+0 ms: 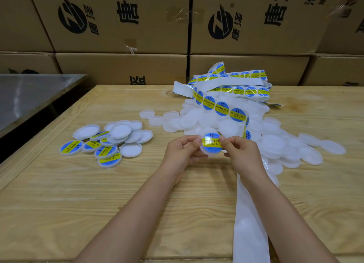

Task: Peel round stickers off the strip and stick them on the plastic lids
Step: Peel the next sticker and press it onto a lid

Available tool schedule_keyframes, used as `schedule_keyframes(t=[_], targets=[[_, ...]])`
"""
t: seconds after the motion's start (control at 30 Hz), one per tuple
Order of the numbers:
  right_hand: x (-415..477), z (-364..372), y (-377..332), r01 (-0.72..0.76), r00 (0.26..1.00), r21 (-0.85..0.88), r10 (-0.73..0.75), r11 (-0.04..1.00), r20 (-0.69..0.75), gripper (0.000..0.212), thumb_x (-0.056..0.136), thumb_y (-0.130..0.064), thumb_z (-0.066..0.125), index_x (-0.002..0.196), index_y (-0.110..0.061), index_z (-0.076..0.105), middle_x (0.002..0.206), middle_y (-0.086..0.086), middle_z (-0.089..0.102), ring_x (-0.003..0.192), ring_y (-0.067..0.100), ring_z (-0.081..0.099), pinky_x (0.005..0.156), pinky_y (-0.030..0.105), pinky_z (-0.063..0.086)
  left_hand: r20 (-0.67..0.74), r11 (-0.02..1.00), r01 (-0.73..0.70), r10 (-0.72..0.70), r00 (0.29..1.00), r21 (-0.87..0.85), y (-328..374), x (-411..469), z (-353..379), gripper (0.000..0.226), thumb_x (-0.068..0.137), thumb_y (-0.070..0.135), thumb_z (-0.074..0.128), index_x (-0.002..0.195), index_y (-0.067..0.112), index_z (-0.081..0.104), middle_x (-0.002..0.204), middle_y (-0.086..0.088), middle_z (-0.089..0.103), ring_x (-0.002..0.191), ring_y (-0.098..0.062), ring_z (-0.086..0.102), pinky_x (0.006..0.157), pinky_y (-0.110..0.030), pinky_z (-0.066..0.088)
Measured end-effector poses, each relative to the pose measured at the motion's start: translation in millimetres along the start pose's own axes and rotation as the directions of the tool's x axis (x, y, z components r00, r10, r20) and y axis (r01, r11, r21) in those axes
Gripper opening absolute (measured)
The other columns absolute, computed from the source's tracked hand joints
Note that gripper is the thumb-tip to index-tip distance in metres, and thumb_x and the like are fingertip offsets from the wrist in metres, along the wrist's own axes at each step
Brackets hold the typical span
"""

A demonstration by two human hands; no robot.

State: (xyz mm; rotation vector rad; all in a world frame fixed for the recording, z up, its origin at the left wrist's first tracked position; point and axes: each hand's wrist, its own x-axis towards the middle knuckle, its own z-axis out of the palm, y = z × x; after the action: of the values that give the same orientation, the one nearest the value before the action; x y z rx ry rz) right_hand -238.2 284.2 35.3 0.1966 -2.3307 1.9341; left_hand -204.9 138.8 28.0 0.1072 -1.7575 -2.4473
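Nearest the camera, a spent white paper backing strip (248, 223) trails off the front edge of the pale wooden table (98, 193), under the right forearm. Just beyond, left hand (183, 152) & right hand (243, 154) meet at centre, both clamped on one translucent white round plastic lid (209, 134). Left fingers curl round its left rim; right thumb & forefinger pinch its right rim. A blue-and-yellow round sticker (212, 144) sits on the lid, yellow band running side to side, hand to hand. Whether its right edge is fully pressed down can't be told, as the thumb covers it. The lid is as near one hand as the other, so either could carry it off. The heap of labelled lids (106, 146) lies left, nearer the left hand. The heap of bare white lids (275, 144) & the loaded sticker strip (222, 108) lie beyond & right, nearer the right hand, a likely split for the next move. Brown printed cardboard cartons (118, 36) are stacked at rear.
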Motion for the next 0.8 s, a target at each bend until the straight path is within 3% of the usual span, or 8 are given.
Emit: schedule_keyframes(t=[0.07, 0.2, 0.27, 0.57, 0.7, 0.8], targets=[[0.2, -0.7, 0.3, 0.010, 1.000, -0.011, -0.010, 1.000, -0.007, 0.028, 0.088, -0.025, 0.064, 0.066, -0.008, 0.063, 0.074, 0.021, 0.062, 0.067, 0.016, 0.053, 0.077, 0.045, 0.051, 0.002, 1.000, 0.000, 0.000, 1.000, -0.004, 0.0, 0.0, 0.4, 0.011, 0.093, 0.009, 0.054, 0.096, 0.005, 0.065, 0.075, -0.006, 0.073, 0.069, -0.017, 0.070, 0.062, -0.026, 0.057], [1.3, -1.5, 3.0, 0.024, 1.000, -0.058, -0.025, 0.998, -0.015, 0.029, 0.087, -0.028, 0.064, 0.063, -0.012, 0.062, 0.054, -0.008, 0.055, 0.054, 0.005, 0.047, 0.064, 0.031, 0.043, -0.006, 1.000, 0.002, -0.002, 1.000, 0.005, 0.3, 0.5, 0.0, 0.011, 0.093, 0.008, 0.055, 0.093, 0.006, 0.065, 0.076, -0.008, 0.073, 0.068, -0.017, 0.070, 0.062, -0.026, 0.057], [1.9, -1.3, 4.0, 0.025, 0.999, -0.078, -0.027, 0.997, -0.018, 0.030, 0.087, -0.029, 0.064, 0.061, -0.013, 0.062, 0.045, -0.014, 0.050, 0.049, 0.001, 0.044, 0.059, 0.026, 0.039, -0.011, 1.000, 0.002, -0.002, 1.000, 0.011, 0.2, 0.5, -0.3, 0.010, 0.093, 0.007, 0.055, 0.092, 0.007, 0.065, 0.075, -0.008, 0.073, 0.067, -0.017, 0.070, 0.060, -0.026, 0.057], [-0.4, 0.4, 3.5, 0.046, 0.998, -0.104, -0.050, 0.993, -0.036, 0.029, 0.086, -0.030, 0.065, 0.061, -0.014, 0.062, 0.058, -0.003, 0.061, 0.058, 0.008, 0.052, 0.061, 0.028, 0.042, -0.027, 1.000, 0.009, -0.008, 1.000, 0.009, 0.9, 0.7, 0.5, 0.008, 0.091, 0.005, 0.057, 0.092, 0.002, 0.064, 0.071, -0.009, 0.072, 0.063, -0.016, 0.069, 0.059, -0.027, 0.057], [-1.0, 0.1, 2.5, 0.067, 0.996, -0.161, -0.075, 0.985, -0.043, 0.029, 0.086, -0.028, 0.065, 0.059, -0.019, 0.059, 0.046, -0.017, 0.054, 0.049, -0.001, 0.048, 0.055, 0.020, 0.037, -0.062, 1.000, -0.007, 0.008, 0.998, 0.023, 1.6, 0.3, 2.6, 0.006, 0.089, 0.004, 0.059, 0.089, 0.000, 0.064, 0.072, -0.014, 0.070, 0.061, -0.018, 0.068, 0.060, -0.029, 0.058], [-6.6, 3.6, -0.7, 0.142, 0.983, -0.287, -0.169, 0.947, -0.073, 0.022, 0.086, -0.028, 0.065, 0.066, -0.019, 0.061, 0.057, -0.016, 0.060, 0.060, -0.005, 0.055, 0.055, 0.011, 0.038, -0.085, 0.999, -0.014, 0.017, 0.996, 0.032, 1.6, 0.0, 4.3, 0.005, 0.089, 0.003, 0.060, 0.088, 0.001, 0.064, 0.071, -0.014, 0.070, 0.059, -0.018, 0.068, 0.060, -0.029, 0.058]])
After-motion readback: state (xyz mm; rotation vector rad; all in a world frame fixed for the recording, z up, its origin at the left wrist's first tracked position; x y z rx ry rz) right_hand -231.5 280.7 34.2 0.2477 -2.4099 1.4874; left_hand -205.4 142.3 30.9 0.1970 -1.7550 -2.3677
